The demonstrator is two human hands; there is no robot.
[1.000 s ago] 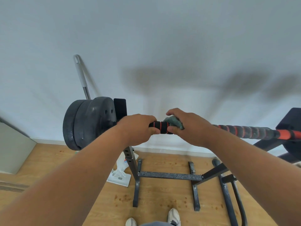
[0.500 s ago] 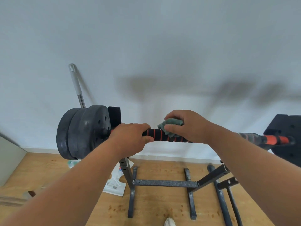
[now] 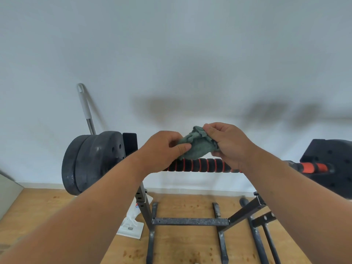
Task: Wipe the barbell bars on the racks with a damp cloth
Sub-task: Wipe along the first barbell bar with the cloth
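A barbell bar [image 3: 202, 165] with black and red ribbed grip lies across a dark metal rack [image 3: 190, 221]. Black weight plates [image 3: 91, 161] sit on its left end, and another black plate [image 3: 331, 164] is on the right end. A green-grey cloth [image 3: 196, 147] is held just above the bar between both hands. My left hand [image 3: 162, 151] pinches the cloth's left edge. My right hand [image 3: 226, 143] grips its right side. Neither hand is on the bar.
A mop with a white and metal handle [image 3: 85, 109] leans on the white wall behind the left plates; its flat white head [image 3: 131, 225] lies on the wooden floor by the rack's left post. Rack legs spread across the floor below.
My left hand let go of the bar and took the cloth's edge. My right hand lifted the cloth off the bar. The view shifted slightly, so more of the bar shows.
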